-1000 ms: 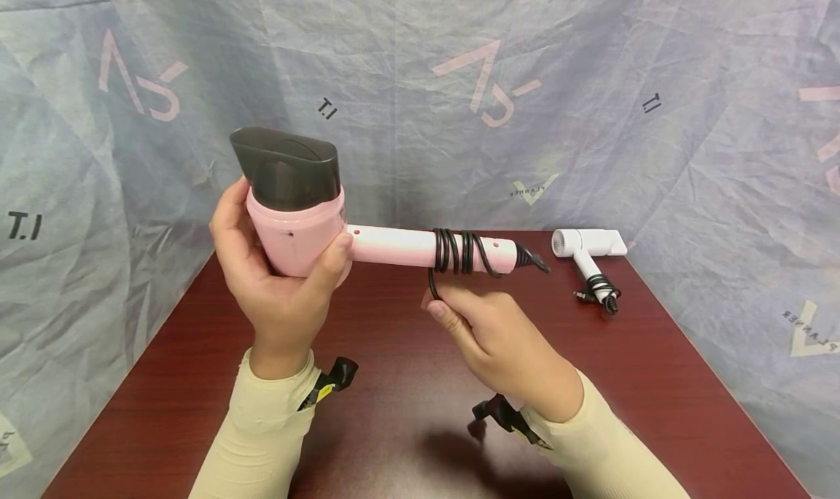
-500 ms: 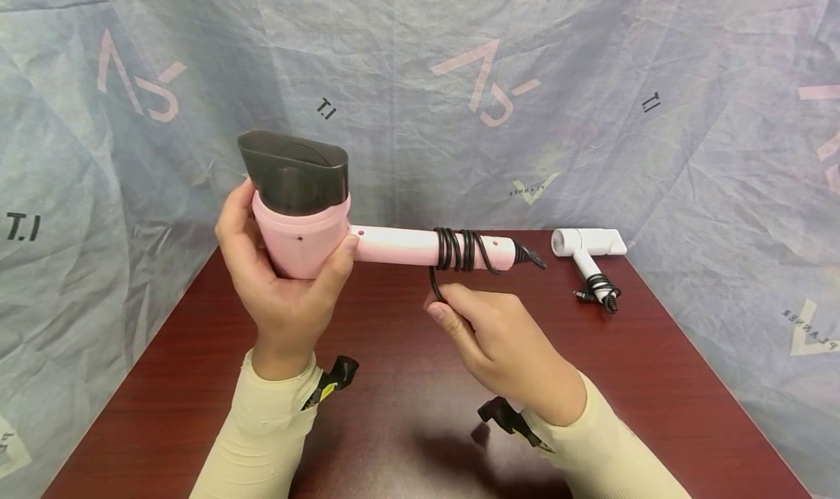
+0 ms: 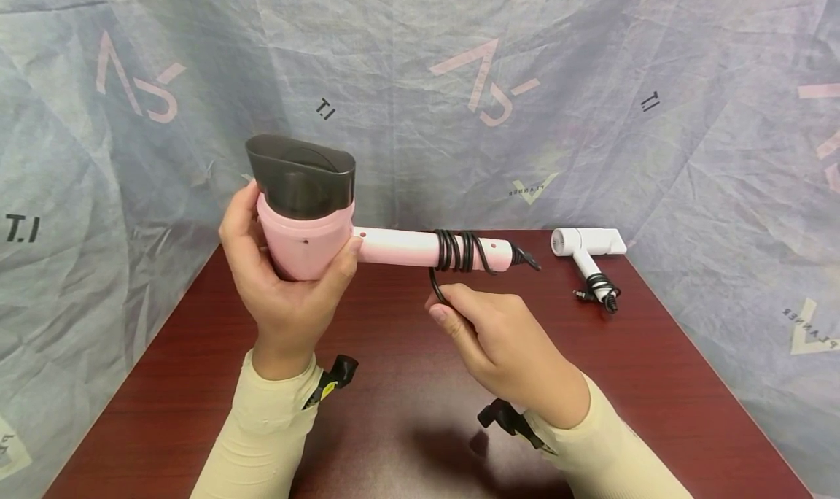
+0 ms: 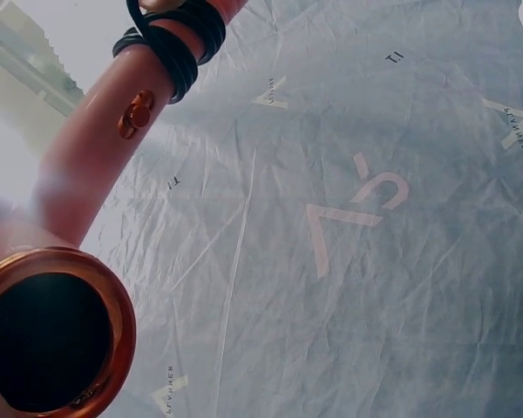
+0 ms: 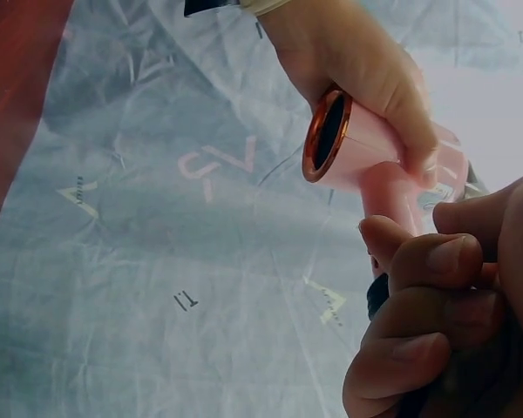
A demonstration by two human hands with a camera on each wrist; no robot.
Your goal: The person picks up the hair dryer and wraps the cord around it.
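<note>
A pink hair dryer (image 3: 305, 247) with a black flat nozzle (image 3: 302, 182) is held above the table. My left hand (image 3: 278, 302) grips its body, thumb near the base of the handle. The handle (image 3: 397, 246) points right, with a black power cord (image 3: 449, 251) coiled round it. Below the coils, my right hand (image 3: 512, 346) pinches a stretch of the cord between thumb and curled fingers. In the left wrist view, an orange-rimmed round end (image 4: 122, 340) and an orange switch (image 4: 138, 115) show. The right wrist view shows the curled fingers (image 5: 423, 261) close up; the cord is mostly hidden there.
A white hair dryer (image 3: 590, 254) lies at the table's back right, its black cord wound round the handle. The dark red table (image 3: 394, 426) runs back to a grey printed cloth (image 3: 394, 61) hanging at the back and both sides.
The dryer's body and my left hand have shifted slightly right and down. My right hand keeps its pinch on the cord, almost in the same place. The coils look the same.
</note>
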